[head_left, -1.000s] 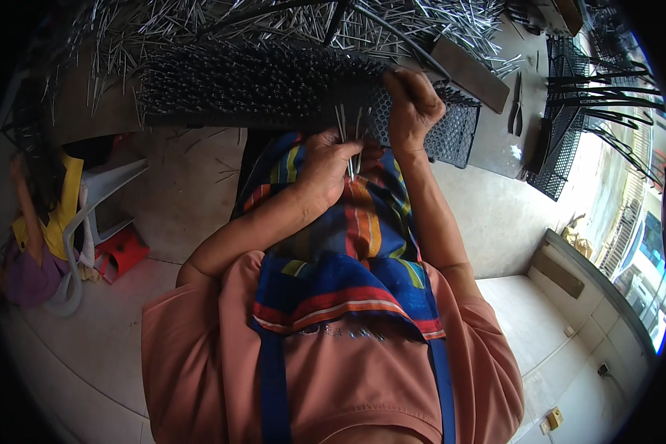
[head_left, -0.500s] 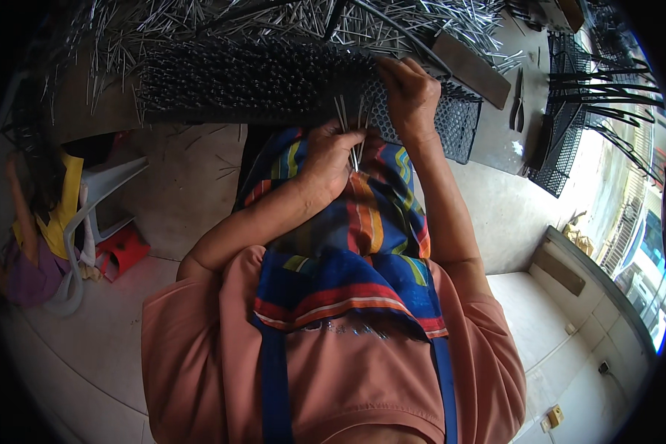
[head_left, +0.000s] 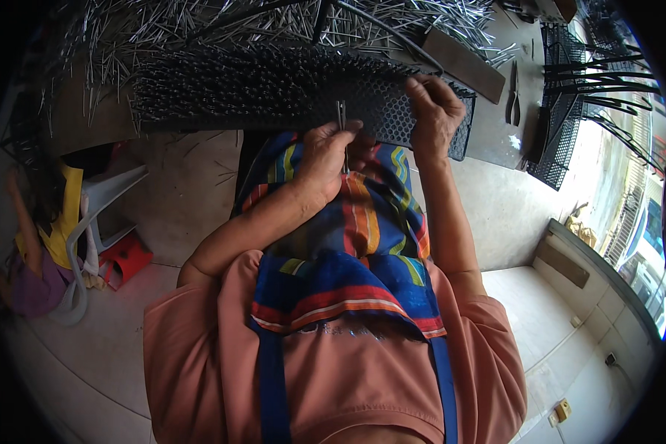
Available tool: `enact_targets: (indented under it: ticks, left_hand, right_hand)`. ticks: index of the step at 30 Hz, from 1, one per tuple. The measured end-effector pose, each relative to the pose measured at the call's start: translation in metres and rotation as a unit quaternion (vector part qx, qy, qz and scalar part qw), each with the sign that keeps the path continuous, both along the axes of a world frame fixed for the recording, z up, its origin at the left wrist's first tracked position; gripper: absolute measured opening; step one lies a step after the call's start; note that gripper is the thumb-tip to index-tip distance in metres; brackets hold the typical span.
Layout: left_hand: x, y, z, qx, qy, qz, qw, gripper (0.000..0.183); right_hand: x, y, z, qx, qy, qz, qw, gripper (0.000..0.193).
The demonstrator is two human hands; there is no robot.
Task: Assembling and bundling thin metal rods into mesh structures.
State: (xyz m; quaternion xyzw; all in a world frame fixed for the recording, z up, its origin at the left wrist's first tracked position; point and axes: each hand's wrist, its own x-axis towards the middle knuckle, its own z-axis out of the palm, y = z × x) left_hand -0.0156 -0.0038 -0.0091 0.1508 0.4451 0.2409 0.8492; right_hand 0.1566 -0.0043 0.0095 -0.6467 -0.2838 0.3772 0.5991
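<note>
My left hand (head_left: 324, 152) is closed around a narrow bundle of thin metal rods (head_left: 341, 112), which stick out above and below the fist. It is at the front edge of a long dark tray with a holed top (head_left: 401, 118). Several thin dark-tipped pins (head_left: 229, 85) stand densely in the tray's left and middle part. Over the right end of the tray, where bare round holes show, is my right hand (head_left: 438, 117), fingers curled and thumb bent in. Whether anything is between those fingers is too small to make out.
Loose metal rods (head_left: 274, 26) lie heaped behind the tray, with a dark bar frame across them. A flat plate (head_left: 462, 65) and pliers (head_left: 513, 96) lie at the right. Black mesh racks (head_left: 559, 140) stand beyond. A person in yellow (head_left: 70, 200) sits near a chair at left.
My right hand has moved right, away from the left hand, across the holed tray. The rods in my left hand, fanned apart before, now show as a tighter, more upright bundle.
</note>
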Motion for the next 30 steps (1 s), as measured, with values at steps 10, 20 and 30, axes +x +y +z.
enact_targets:
  ticks: [10, 20, 30]
  left_hand:
    - [0.004, -0.006, 0.005, 0.039, 0.021, -0.031, 0.999, 0.024]
    - [0.003, 0.0, 0.001, 0.016, 0.0, -0.041, 0.999, 0.023]
    - [0.008, -0.003, 0.003, 0.04, -0.042, -0.079, 0.995, 0.027]
  right_hand:
    - [0.0, 0.013, -0.027, 0.081, -0.306, 0.028, 0.948, 0.009]
    - [-0.003, 0.007, -0.018, 0.02, -0.428, 0.054, 0.902, 0.007]
    - [-0.003, -0.023, -0.008, -0.165, 0.08, 0.151, 0.971, 0.008]
